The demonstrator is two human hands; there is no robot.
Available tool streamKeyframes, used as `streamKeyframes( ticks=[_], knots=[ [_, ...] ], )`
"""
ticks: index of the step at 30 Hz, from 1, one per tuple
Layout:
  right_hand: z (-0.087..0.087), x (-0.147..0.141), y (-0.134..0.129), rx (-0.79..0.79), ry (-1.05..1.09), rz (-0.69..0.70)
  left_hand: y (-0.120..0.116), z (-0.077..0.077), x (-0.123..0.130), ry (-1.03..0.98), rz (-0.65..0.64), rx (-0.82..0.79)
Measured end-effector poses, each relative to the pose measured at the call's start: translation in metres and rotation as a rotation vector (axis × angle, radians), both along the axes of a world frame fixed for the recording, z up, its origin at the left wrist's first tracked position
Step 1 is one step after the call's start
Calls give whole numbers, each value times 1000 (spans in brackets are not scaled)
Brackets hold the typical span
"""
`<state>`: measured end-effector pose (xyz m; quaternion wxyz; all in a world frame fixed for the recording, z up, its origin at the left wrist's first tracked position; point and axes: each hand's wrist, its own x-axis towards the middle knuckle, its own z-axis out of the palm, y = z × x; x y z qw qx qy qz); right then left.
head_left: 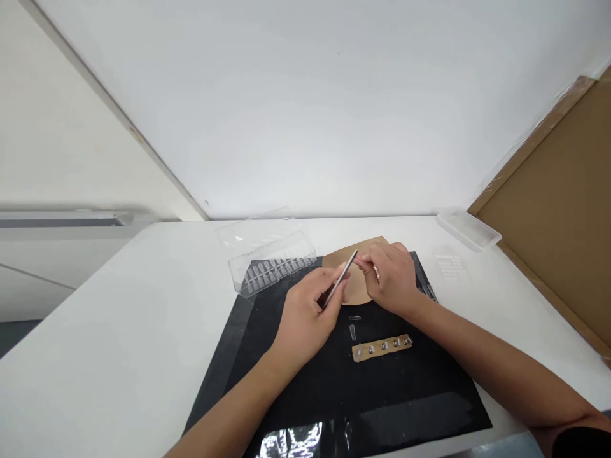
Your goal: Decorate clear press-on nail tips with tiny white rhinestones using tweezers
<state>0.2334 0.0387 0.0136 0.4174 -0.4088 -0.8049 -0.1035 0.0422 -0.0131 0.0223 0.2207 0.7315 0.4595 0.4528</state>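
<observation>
My left hand [308,312] is closed round a thin nail file [340,277], which slants up to the right. Close to the file's upper end, the fingers of my right hand [394,275] are pinched together; whatever they hold is too small to make out. Both hands are over a piece of brown paper [356,292]. Just below them, one clear false nail tip [354,317] lies sideways and a second nail tip [352,332] points toward me. Nearer still is a cardboard strip [377,349] carrying several small shiny holders in a row.
A black mat [296,394] covers the middle of the white table [119,331]. At its back left stands a clear case [272,264] of nail tips beside a transparent lid [258,230]. A translucent tray [469,229] sits back right, near a cardboard panel [554,222].
</observation>
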Motion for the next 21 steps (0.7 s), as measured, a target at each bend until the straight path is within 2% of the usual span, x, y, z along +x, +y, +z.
streamKeyframes(
  ticks=[9, 13, 18, 21],
  knots=[
    [1, 4, 3, -82, 106, 29, 1, 4, -9, -84, -227, -464],
    [0, 4, 3, -123, 147, 45, 1, 1, -11, -146, -240, -495],
    [-1, 4, 4, -131, 130, 46, -4, -1, -11, -216, -324, -584],
    [-2, 1, 4, -114, 106, 22, -4, -2, -8, -137, -266, -534]
  ],
)
